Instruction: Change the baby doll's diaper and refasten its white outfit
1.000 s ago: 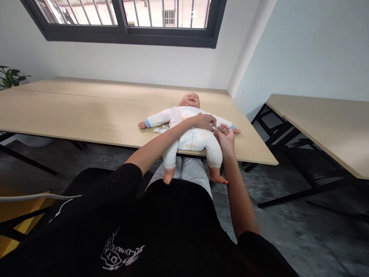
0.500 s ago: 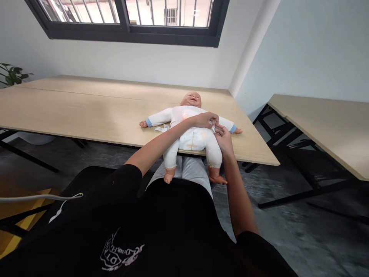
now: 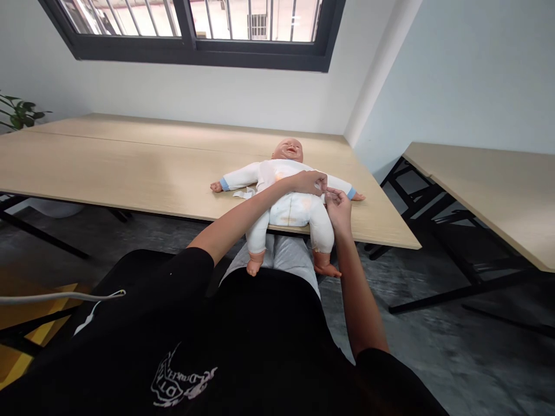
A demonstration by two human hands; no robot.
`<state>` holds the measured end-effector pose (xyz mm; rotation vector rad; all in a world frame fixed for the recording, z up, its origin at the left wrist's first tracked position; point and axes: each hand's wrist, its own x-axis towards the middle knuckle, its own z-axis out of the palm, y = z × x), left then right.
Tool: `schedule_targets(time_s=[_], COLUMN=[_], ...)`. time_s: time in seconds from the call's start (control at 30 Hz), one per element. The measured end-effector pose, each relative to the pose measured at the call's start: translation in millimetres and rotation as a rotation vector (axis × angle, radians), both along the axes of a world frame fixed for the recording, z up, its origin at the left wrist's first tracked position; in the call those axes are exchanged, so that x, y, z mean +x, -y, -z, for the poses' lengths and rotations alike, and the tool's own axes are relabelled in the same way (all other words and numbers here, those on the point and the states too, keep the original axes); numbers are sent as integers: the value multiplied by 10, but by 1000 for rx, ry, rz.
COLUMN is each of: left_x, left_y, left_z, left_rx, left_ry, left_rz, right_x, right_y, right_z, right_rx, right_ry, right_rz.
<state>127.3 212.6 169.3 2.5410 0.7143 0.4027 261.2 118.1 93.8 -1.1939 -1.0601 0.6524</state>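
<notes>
A baby doll (image 3: 318, 222) lies on its back at the table's front edge, legs over the edge and arms spread. It has white sleeves with blue cuffs and wears a white diaper (image 3: 289, 209). My left hand (image 3: 310, 181) reaches across the doll's belly, its fingers pinched on the diaper's edge at the doll's hip on the right side of the view. Meeting it there, my right hand (image 3: 339, 209) is closed, thumb and fingers pinching the same white edge. At the other hip a loose white diaper tab (image 3: 245, 193) sticks out over the table.
The doll lies on a long light-wood table (image 3: 143, 167) below a barred window (image 3: 255, 23). Another wooden table (image 3: 489, 185) stands to the right, with black folded frames under it. A potted plant (image 3: 21, 112) is at the far left. A grey cable (image 3: 60, 297) runs beside my chair.
My fingers have shifted slightly at the doll's hip, and less of the white edge shows between them. The doll has stayed in place.
</notes>
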Motion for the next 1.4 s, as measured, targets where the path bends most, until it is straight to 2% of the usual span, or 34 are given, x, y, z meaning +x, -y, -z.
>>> schedule_targets(time_s=[0.23,0.37,0.53,0.73,1.07,1.4], left_x=[59,101,77,70,70,76], left_y=[110,162,198,203,154,111], left_z=[-133,-179,-195,-213,-184,-154], left_rx=[94,138,169,160,143,130], left_ry=[-335,-442,-452,-494,-480,-455], left_rz=[-62,-89,-128,-108,-87,-75], right_x=[14,24,-1,24,25,-9], right_y=[-40,-31,16,7,-4,-89], right_z=[36,52,23,35,58,63], right_rx=[19,28,47,23,-12,-44], right_ry=[-92,-49,52,133,148,57], right_rz=[102,91,-2,59,71,92])
